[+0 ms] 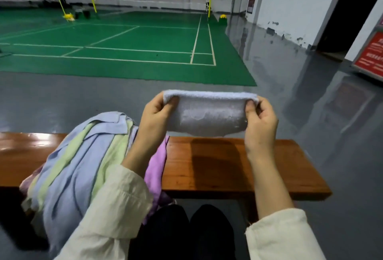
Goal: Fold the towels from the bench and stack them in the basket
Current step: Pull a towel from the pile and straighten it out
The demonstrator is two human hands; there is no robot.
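Observation:
A folded white towel (209,114) hangs in the air above the wooden bench (238,166). My left hand (155,114) pinches its upper left corner, and my right hand (262,118) pinches its upper right corner. The towel is doubled over along its top edge. A heap of loose towels (83,156) in blue, pale green and purple lies on the bench's left part, partly under my left forearm. No basket is in view.
The bench's right half shows bare wood. Grey glossy floor surrounds the bench, with a green badminton court (124,48) and nets beyond. A red sign board (371,54) stands at the far right. My dark shoes (190,230) show below the bench.

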